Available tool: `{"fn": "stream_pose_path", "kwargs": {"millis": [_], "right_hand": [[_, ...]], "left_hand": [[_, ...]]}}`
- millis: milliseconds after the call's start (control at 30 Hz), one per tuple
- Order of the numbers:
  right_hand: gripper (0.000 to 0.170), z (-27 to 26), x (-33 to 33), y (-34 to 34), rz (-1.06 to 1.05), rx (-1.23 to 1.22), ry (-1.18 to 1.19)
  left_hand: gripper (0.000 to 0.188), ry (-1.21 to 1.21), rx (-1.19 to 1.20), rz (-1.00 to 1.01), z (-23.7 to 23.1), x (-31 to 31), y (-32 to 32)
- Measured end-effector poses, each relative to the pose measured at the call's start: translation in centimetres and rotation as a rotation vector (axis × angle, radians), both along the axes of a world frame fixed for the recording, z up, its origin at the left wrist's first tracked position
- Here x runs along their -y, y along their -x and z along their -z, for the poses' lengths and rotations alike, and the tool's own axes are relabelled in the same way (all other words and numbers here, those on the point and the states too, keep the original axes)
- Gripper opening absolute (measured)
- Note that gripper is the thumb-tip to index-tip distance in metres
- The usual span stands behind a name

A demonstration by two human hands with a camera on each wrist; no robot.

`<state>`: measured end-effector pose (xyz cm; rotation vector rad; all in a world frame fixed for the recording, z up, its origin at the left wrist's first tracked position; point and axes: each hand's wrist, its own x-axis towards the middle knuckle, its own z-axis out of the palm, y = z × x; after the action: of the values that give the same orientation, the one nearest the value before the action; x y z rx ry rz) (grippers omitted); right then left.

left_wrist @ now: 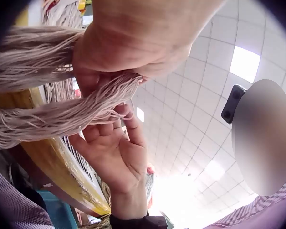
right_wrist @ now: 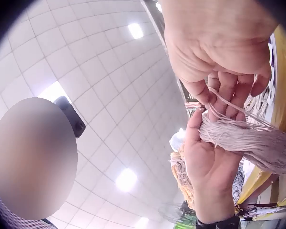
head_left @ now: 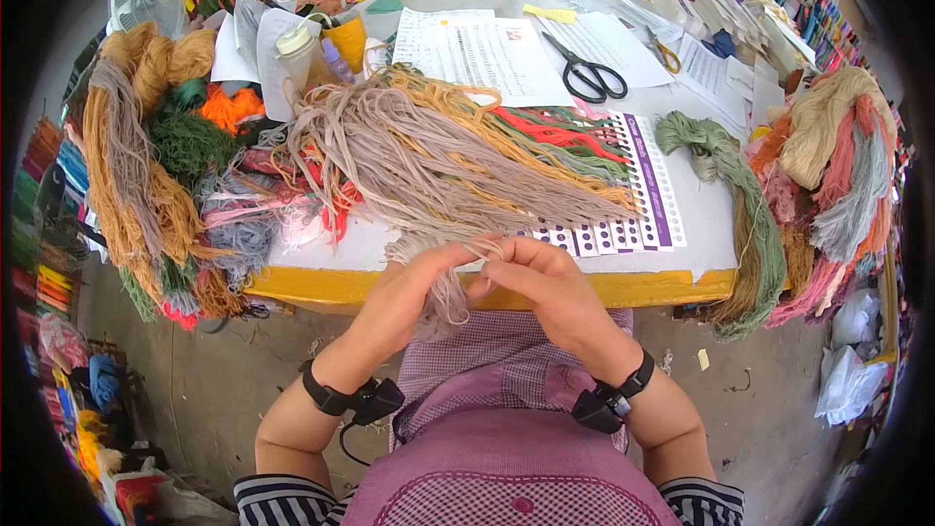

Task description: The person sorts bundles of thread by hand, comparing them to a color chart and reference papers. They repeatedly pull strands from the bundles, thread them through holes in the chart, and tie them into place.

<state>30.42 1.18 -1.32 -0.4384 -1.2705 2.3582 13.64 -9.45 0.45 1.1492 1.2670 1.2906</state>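
My left hand [head_left: 397,294] grips a hank of mauve-grey embroidery thread [head_left: 445,300] at the table's front edge, its loose tail hanging below the fingers. Facing it, my right hand [head_left: 553,290] pinches a few strands near the top of the hank. The right wrist view shows these strands [right_wrist: 245,113] drawn out from the hank, with thumb and fingers curled on them. In the left wrist view the hank [left_wrist: 47,119] runs out of the left hand in a thick bundle. Just beyond both hands, a long pile of mauve-grey thread [head_left: 390,151] lies across the table.
Punched thread cards [head_left: 654,175] hold the pile's right end. Black scissors [head_left: 587,73] lie on paper sheets [head_left: 497,58] behind. Coloured skeins [head_left: 136,146] hang over the left edge, and more skeins [head_left: 838,156] over the right. A bottle [head_left: 302,54] and a yellow cup [head_left: 346,39] stand back left.
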Motion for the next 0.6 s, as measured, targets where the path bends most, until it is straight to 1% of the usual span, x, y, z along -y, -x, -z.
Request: {"fn": "stream_pose_path", "kwargs": {"millis": [67,100,167,200,267,300,367,400,467,500,567,600], "right_hand": [[0.018,0.5,0.1,0.2,0.02,-0.044,-0.007],[0.018,0.3,0.3,0.3,0.021,-0.044,-0.007],[0.02,-0.4,0.7,0.5,0.081,0.091,-0.175],[0.02,-0.3,0.6,0.4,0.081,0.091,-0.175],[0.021,-0.1,0.2,0.3,0.053,0.206,-0.406],[0.021,-0.5,0.2,0.3,0.053,0.207,-0.406],[0.022,-1.4,0.2,0.2,0.015,0.351,-0.494],[0.022,-1.3,0.2,0.2,0.01,0.352,-0.494],[0.019,-0.7,0.3,0.2,-0.015,0.338,-0.384],[0.019,-0.4,0.4,0.1,-0.018,0.339,-0.385],[0.015,0.1,0.6,0.1,0.039,0.13,-0.134],[0.015,0.1,0.6,0.0,0.037,0.13,-0.136]], "left_hand": [[0.049,0.206,0.296,-0.092,-0.8,-0.4,-0.7],[0.049,0.207,0.296,-0.091,-0.5,-0.5,-0.7],[0.054,0.175,0.331,-0.079,0.2,-0.8,-0.6],[0.054,0.175,0.331,-0.079,0.1,-0.8,-0.6],[0.054,0.154,0.236,-0.031,0.0,-0.9,-0.5],[0.054,0.154,0.237,-0.031,0.0,-0.8,-0.6],[0.056,0.195,0.232,-0.038,-0.2,-0.7,-0.8],[0.056,0.195,0.234,-0.042,-0.2,-0.5,-0.8],[0.047,0.163,0.267,-0.05,-0.1,-0.4,-0.8],[0.047,0.162,0.269,-0.052,-0.1,-0.1,-0.5],[0.033,0.125,0.028,-0.093,-0.4,0.6,0.3],[0.033,0.124,0.029,-0.096,-0.4,0.5,0.3]]}}
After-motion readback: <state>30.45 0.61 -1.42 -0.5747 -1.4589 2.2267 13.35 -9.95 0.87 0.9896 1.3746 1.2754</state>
